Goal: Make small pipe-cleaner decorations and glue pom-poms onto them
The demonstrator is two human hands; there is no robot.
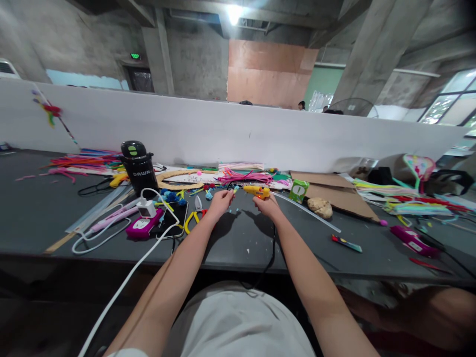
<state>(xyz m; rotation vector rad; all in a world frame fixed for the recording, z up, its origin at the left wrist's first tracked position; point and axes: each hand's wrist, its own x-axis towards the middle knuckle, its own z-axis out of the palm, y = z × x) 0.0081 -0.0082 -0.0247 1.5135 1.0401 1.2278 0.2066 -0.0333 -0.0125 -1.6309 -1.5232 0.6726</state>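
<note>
Over the dark grey table (pixel 238 245), my right hand (pixel 266 202) is wrapped round a yellow glue gun (pixel 256 191), whose nozzle points left. A black cord hangs from it towards the table's front edge. My left hand (pixel 222 202) pinches a small light-blue piece (pixel 236 189) just left of the nozzle; its exact shape is too small to tell. Small blue bits lie on the table beneath. Behind both hands is a pile of pink pipe cleaners (pixel 243 177). Pliers with yellow handles (pixel 191 218) lie left of my left hand.
A black bottle (pixel 139 168), a purple power block (pixel 144 224) and a phone (pixel 174 218) stand or lie left. To the right are a green box (pixel 298 191), a beige lump (pixel 320 208), cardboard (pixel 340 198) and a glue tube (pixel 346 243). A person's bare limb shows lower right.
</note>
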